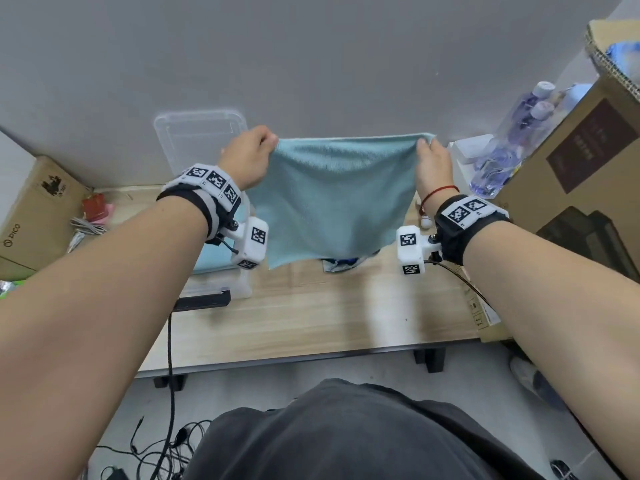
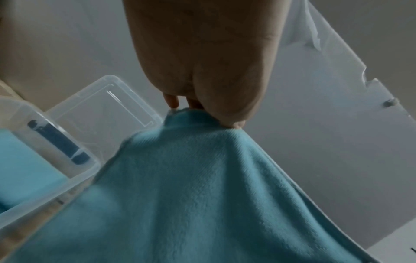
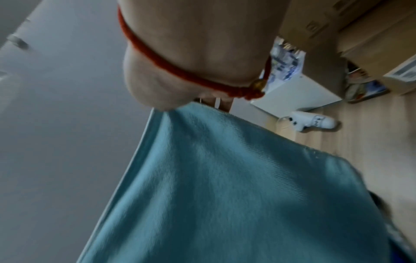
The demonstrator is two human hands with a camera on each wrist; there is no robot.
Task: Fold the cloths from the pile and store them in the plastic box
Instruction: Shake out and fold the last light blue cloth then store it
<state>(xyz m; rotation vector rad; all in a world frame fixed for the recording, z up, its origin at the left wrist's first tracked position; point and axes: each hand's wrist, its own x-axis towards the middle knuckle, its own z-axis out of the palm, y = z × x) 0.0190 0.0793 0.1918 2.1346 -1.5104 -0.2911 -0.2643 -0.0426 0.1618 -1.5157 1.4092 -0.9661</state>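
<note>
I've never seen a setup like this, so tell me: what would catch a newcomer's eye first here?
First, the light blue cloth stretched out in the air over the wooden table, its top corners pinched by the left hand and the right hand. Next, the checker-patterned wristbands on both arms. Behind the left hand, at the table's back left, stands a clear plastic box with its lid up.

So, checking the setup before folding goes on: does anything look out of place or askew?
Nothing stands out. The left hand and right hand pinch the teal cloth's top corners; it hangs flat.

Grey wall (image 1: 311,57), wooden table (image 1: 311,317), grey floor (image 1: 277,379)
</note>
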